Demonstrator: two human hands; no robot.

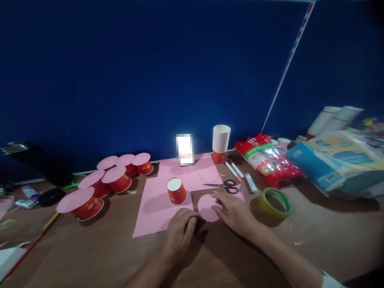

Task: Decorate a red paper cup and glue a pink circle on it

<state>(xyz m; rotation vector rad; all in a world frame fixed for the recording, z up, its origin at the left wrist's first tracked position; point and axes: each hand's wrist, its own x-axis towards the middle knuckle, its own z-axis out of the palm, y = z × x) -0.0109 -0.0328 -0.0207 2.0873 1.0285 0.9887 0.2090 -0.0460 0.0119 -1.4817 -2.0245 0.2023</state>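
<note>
A pink paper circle (206, 209) lies low over the table, and my right hand (235, 212) grips its right side between thumb and fingers. My left hand (181, 230) is at the circle's lower left edge. Its index fingertip reaches that edge, the thumb stands apart, and I see nothing held in it. Just beyond the left hand, a red paper cup (177, 192) stands upside down on a pink sheet (150, 212). Black-handled scissors (223, 186) rest behind the circle, partly on another pink sheet (168, 170) with a round outline drawn on it.
At left stand several red cups (118, 182) topped with pink discs. A cup stack (221, 140), markers (234, 170), a glue stick (251, 183) and a green tape roll (274, 202) are at right. Farther right lie a red package (267, 160) and a blue-yellow pack (339, 160).
</note>
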